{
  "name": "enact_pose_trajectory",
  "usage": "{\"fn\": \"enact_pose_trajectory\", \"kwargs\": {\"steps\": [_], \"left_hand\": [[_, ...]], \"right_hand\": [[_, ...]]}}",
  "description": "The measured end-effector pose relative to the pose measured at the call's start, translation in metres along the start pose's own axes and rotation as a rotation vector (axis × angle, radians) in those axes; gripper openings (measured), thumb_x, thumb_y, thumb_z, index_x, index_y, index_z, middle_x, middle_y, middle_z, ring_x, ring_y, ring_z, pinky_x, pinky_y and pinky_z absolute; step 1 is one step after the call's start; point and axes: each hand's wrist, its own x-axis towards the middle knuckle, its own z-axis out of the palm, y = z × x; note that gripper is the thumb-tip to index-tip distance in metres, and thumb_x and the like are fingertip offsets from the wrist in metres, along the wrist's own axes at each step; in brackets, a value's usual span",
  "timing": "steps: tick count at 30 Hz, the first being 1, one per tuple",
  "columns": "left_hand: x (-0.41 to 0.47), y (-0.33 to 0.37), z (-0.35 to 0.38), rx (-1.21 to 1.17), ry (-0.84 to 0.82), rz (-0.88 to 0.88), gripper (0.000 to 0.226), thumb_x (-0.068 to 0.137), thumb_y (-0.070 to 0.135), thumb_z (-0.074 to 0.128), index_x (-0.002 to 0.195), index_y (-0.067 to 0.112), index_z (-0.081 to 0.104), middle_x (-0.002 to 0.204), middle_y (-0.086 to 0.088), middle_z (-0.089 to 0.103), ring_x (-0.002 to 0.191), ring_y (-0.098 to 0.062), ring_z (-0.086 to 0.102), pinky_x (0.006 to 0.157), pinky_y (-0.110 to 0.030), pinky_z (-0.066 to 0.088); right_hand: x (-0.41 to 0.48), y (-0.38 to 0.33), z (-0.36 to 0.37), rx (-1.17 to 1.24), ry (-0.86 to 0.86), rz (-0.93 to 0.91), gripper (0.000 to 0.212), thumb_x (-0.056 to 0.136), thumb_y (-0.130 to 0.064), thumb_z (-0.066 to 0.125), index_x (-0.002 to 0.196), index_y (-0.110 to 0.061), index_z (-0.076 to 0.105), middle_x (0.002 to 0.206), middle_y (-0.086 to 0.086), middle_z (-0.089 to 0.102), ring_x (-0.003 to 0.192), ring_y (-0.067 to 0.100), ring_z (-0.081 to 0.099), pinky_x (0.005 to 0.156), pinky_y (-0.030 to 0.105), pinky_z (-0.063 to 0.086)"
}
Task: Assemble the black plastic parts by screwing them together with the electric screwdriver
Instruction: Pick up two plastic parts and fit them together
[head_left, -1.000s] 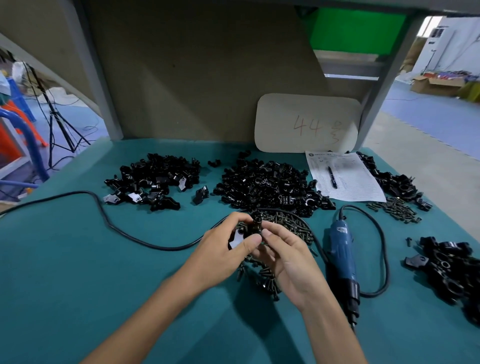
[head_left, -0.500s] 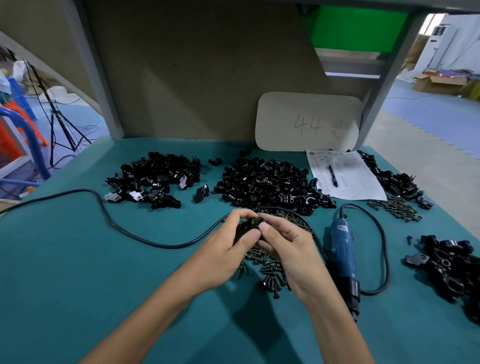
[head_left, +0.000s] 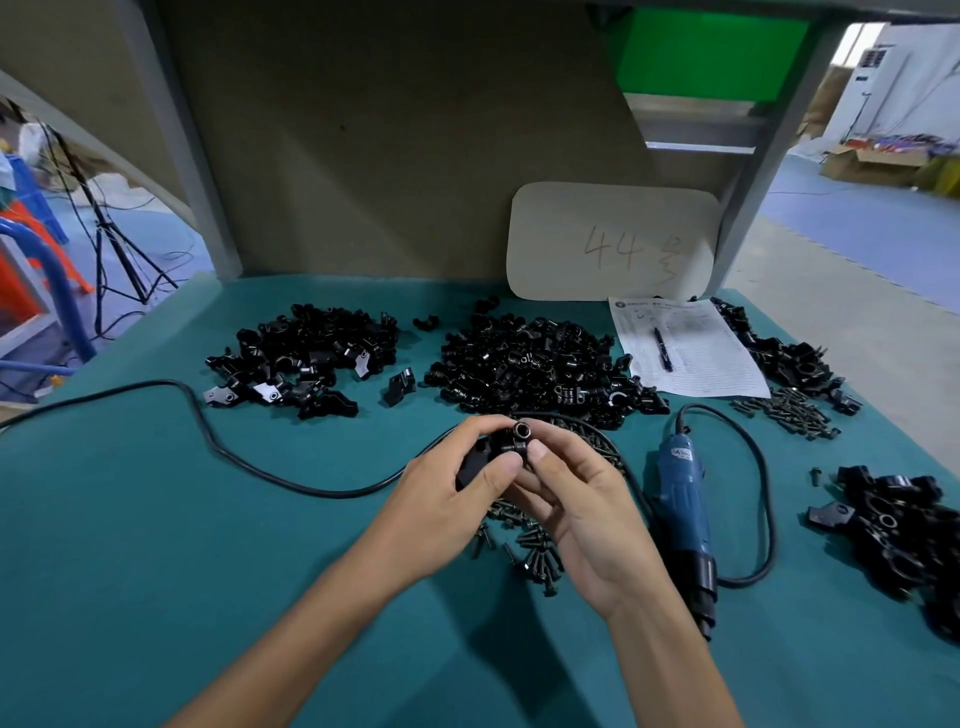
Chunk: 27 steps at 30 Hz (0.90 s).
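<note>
My left hand (head_left: 441, 506) and my right hand (head_left: 582, 509) meet over the middle of the teal table, both pinching one black plastic part (head_left: 496, 449). A screw (head_left: 521, 430) stands in the top of the part, its socket head facing up, between my right thumb and forefinger. Loose dark screws (head_left: 535, 551) lie under and in front of my hands. The blue electric screwdriver (head_left: 680, 499) lies flat on the table just right of my right hand, untouched, tip toward me.
Heaps of black parts lie at the back left (head_left: 306, 358), back centre (head_left: 540, 366), far right (head_left: 789, 353) and right front (head_left: 909, 535). More screws (head_left: 789, 415) sit by a paper sheet with a pen (head_left: 685, 348). A black cable (head_left: 208, 436) crosses the table.
My hands have lifted the part slightly and turned it, so the screw's head now shows on top. The screwdriver has not moved.
</note>
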Motion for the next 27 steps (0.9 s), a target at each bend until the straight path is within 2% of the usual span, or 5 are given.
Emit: {"fn": "enact_pose_trajectory", "kwargs": {"steps": [5, 11, 17, 21, 27], "left_hand": [[-0.0011, 0.0021, -0.0026, 0.027, -0.05, -0.015, 0.024, 0.101, 0.054, 0.049, 0.124, 0.051, 0.046, 0.087, 0.033, 0.064, 0.079, 0.008, 0.06, 0.066, -0.006, 0.039], [-0.0014, 0.0075, -0.005, 0.092, -0.08, 0.012, 0.038, 0.099, 0.06, 0.044, 0.137, 0.054, 0.043, 0.085, 0.045, 0.056, 0.077, 0.02, 0.053, 0.066, -0.001, 0.036], [-0.0011, 0.0069, -0.0064, 0.103, -0.047, -0.007, 0.037, 0.094, 0.069, 0.042, 0.131, 0.065, 0.042, 0.113, 0.027, 0.06, 0.11, 0.008, 0.056, 0.087, -0.017, 0.043], [-0.0004, 0.0064, -0.0066, 0.124, -0.092, -0.028, 0.048, 0.092, 0.075, 0.036, 0.138, 0.062, 0.036, 0.102, 0.03, 0.059, 0.095, 0.012, 0.055, 0.081, -0.016, 0.039], [-0.0009, 0.0086, -0.0061, 0.16, -0.124, -0.021, 0.048, 0.095, 0.073, 0.033, 0.141, 0.06, 0.032, 0.12, 0.025, 0.061, 0.109, 0.003, 0.056, 0.09, -0.024, 0.045]], "right_hand": [[-0.0009, -0.0003, 0.0034, -0.011, -0.006, -0.011, 0.025, 0.084, -0.027, 0.076, 0.109, -0.022, 0.077, 0.104, 0.006, 0.074, 0.094, 0.018, 0.073, 0.085, 0.03, 0.059], [-0.0012, -0.0015, 0.0068, -0.018, 0.008, -0.02, 0.028, 0.085, -0.028, 0.076, 0.112, -0.02, 0.076, 0.107, 0.005, 0.073, 0.093, 0.017, 0.073, 0.084, 0.03, 0.059], [-0.003, -0.0028, 0.0067, -0.014, 0.012, -0.024, 0.025, 0.08, -0.029, 0.079, 0.104, -0.021, 0.077, 0.108, 0.011, 0.074, 0.094, 0.021, 0.075, 0.083, 0.03, 0.059], [-0.0038, -0.003, 0.007, -0.033, 0.013, -0.029, 0.026, 0.08, -0.032, 0.08, 0.103, -0.021, 0.077, 0.106, 0.008, 0.074, 0.093, 0.02, 0.074, 0.084, 0.03, 0.059], [-0.0057, -0.0015, 0.0083, -0.053, 0.025, -0.03, 0.023, 0.081, -0.034, 0.079, 0.1, -0.023, 0.077, 0.098, 0.004, 0.073, 0.087, 0.017, 0.072, 0.082, 0.029, 0.059]]}}
